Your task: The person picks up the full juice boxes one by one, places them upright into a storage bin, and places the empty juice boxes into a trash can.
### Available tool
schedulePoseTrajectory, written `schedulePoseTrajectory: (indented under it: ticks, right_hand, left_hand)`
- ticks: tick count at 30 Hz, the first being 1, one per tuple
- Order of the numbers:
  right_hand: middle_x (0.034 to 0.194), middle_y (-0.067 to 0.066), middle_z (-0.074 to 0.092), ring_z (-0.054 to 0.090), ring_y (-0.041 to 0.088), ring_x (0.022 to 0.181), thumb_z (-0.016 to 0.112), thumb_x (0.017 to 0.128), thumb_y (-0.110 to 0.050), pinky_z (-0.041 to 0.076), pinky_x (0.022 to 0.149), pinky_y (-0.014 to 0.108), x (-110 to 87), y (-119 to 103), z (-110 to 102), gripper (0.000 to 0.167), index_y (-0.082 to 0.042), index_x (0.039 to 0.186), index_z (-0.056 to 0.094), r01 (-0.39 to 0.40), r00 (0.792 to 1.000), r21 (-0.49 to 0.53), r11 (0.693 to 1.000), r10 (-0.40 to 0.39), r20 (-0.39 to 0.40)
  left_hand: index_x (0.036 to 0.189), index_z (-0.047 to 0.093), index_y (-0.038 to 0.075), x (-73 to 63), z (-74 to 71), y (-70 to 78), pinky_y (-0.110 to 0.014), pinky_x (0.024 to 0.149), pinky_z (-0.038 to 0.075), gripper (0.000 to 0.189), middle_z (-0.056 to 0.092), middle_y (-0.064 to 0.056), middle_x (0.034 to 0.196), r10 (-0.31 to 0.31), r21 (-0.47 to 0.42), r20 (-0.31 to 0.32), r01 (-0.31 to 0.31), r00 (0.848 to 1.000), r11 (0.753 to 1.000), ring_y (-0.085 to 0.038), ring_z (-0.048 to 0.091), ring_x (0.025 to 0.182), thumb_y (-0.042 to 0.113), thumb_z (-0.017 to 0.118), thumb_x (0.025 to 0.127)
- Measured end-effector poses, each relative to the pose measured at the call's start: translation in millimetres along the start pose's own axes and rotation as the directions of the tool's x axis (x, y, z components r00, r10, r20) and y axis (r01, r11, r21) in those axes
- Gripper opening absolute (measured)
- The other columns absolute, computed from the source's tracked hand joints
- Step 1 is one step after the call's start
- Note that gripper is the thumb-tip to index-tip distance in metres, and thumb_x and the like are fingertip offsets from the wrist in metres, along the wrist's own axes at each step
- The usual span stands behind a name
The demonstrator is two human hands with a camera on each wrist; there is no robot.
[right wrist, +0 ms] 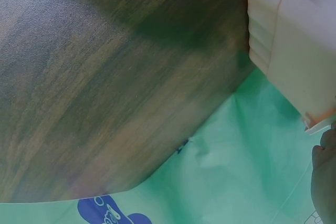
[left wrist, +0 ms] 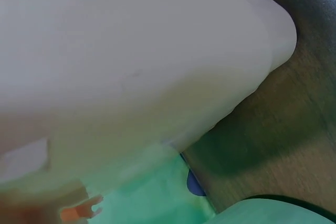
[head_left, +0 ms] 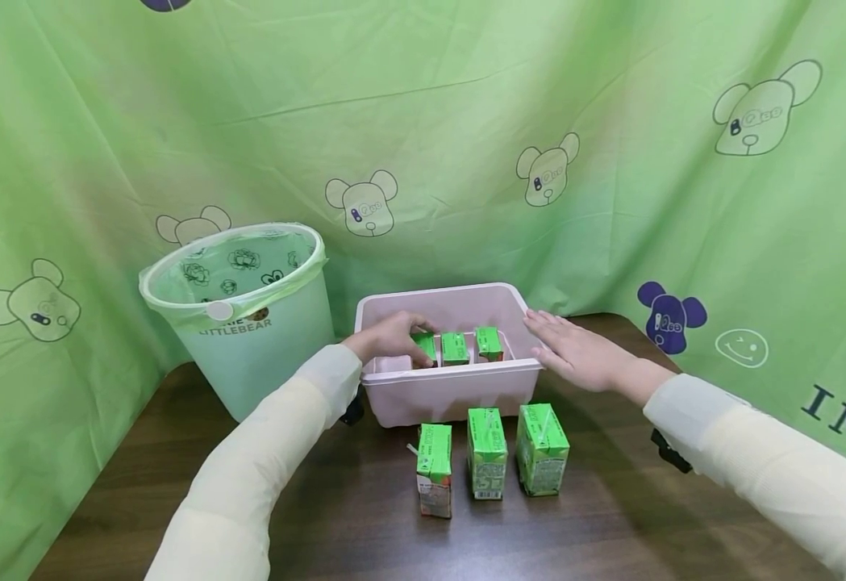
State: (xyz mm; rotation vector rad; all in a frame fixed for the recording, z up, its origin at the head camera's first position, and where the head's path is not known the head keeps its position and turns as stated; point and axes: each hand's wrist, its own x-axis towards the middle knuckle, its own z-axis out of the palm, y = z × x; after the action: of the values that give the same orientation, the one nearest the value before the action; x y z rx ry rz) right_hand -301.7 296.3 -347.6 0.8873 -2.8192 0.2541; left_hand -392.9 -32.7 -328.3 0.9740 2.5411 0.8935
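Note:
A pale pink plastic bin stands on the table, with three green drink cartons inside. My left hand reaches over the bin's left side and grips the leftmost carton, fingers and thumb on either side of it. Beside that one stand a middle carton and a right carton. My right hand rests at the bin's right rim with straight fingers. In the left wrist view the bin's wall covers most of the picture, hiding the gripped carton.
In front of the bin, three more green cartons stand in a row: left, middle and right, with straws on them. A lined green trash can stands at the left. Behind hangs a green curtain.

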Motion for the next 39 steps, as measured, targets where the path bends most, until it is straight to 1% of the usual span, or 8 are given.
schedulePoseTrajectory:
  ticks: [10,16,22,26,31,36,39]
  right_hand:
    - [0.156,0.024,0.023,0.017,0.039,0.143,0.036,0.106,-0.034,0.015,0.116,0.051,-0.6,-2,-1,0.06,0.007,0.148,0.028,0.001,1.0,-0.005,1.0,-0.001,0.0]
    - [0.155,0.024,0.023,0.018,0.039,0.143,0.036,0.106,-0.034,0.015,0.116,0.052,-0.1,-3,-4,0.059,0.007,0.148,0.028,0.004,1.0,-0.01,1.0,-0.004,0.002]
    - [0.156,0.023,0.023,0.018,0.039,0.143,0.037,0.106,-0.033,0.016,0.115,0.053,0.3,-3,-3,0.059,0.007,0.149,0.027,-0.002,1.0,-0.007,1.0,0.002,0.004]
    - [0.157,0.022,0.021,0.016,0.039,0.144,0.037,0.105,-0.034,0.016,0.115,0.053,0.3,-3,-2,0.06,0.005,0.15,0.026,-0.017,1.0,0.01,1.0,0.017,0.009]
    - [0.157,0.022,0.019,0.015,0.04,0.144,0.036,0.106,-0.038,0.015,0.115,0.053,-0.2,-2,-2,0.062,0.004,0.151,0.024,-0.034,0.999,0.034,0.999,0.033,0.019]
    - [0.158,0.021,0.018,0.014,0.04,0.144,0.036,0.105,-0.039,0.015,0.115,0.055,0.0,-2,-5,0.063,0.003,0.151,0.024,-0.048,0.999,0.046,0.998,0.047,0.022]
    - [0.158,0.022,0.018,0.014,0.041,0.144,0.037,0.105,-0.039,0.016,0.115,0.055,-0.2,-4,-7,0.064,0.003,0.151,0.023,-0.05,0.999,0.054,0.997,0.049,0.024]
  left_hand:
    - [0.133,0.057,0.003,-0.2,-1.2,-1.9,-0.035,0.108,0.037,0.062,0.057,-0.007,0.135,-0.01,-0.012,-0.017,0.01,1.0,1.0,-0.026,0.047,0.129,0.009,0.083,0.077]
    - [0.132,0.058,0.004,-1.9,-2.2,-2.7,-0.034,0.107,0.038,0.06,0.057,-0.007,0.135,-0.003,-0.034,-0.033,0.002,0.999,0.999,-0.026,0.047,0.13,0.008,0.082,0.078]
    - [0.135,0.054,0.003,-6.5,-5.3,1.0,-0.033,0.108,0.038,0.063,0.055,-0.009,0.137,-0.013,-0.086,-0.057,0.008,0.998,0.996,-0.023,0.048,0.129,0.005,0.081,0.078]
    - [0.136,0.054,0.005,-9.2,-9.7,3.4,-0.036,0.109,0.036,0.064,0.054,-0.007,0.139,-0.001,-0.099,-0.067,-0.005,0.998,0.995,-0.022,0.047,0.13,0.008,0.081,0.078]
    - [0.137,0.052,0.005,-16.2,-18.4,9.7,-0.036,0.11,0.034,0.065,0.053,-0.007,0.14,0.025,-0.112,-0.082,-0.034,0.996,0.993,-0.022,0.046,0.131,0.01,0.081,0.079]
    - [0.136,0.053,0.002,-24.2,-27.1,16.9,-0.036,0.11,0.035,0.064,0.053,-0.011,0.14,0.055,-0.173,-0.121,-0.076,0.991,0.982,-0.023,0.046,0.131,0.007,0.081,0.079]
    - [0.135,0.054,0.002,-30.5,-31.8,20.9,-0.034,0.109,0.036,0.062,0.054,-0.013,0.139,0.068,-0.185,-0.15,-0.096,0.986,0.978,-0.023,0.047,0.13,0.007,0.081,0.079]
